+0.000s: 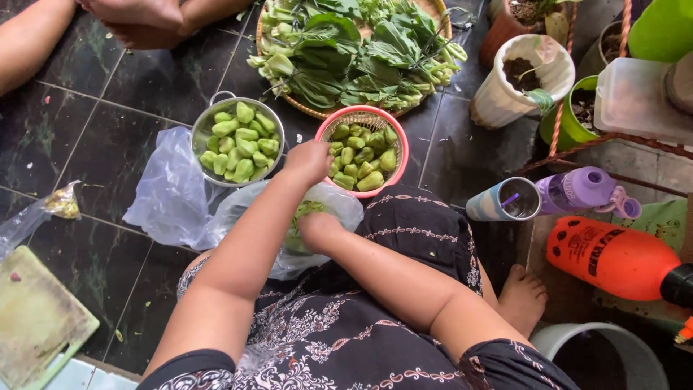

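Here the left hand (309, 160) hovered, loosely curled, at the pink basket (362, 149) rim, while the right hand (317, 230), its grip unreadable, sat in the clear plastic bag (339, 209) just behind.

Through the head camera I saw that the person wore a black garment (404, 238) printed all over with pale, lace-like scrolls and bands of small looping ornaments. Its short sleeves (195, 365) ended above the elbows and carried the same pale pattern along their hems. Both forearms were bare, with no watch, ring or bracelet showing, and one bare foot (521, 296) showed beside the dark cloth.
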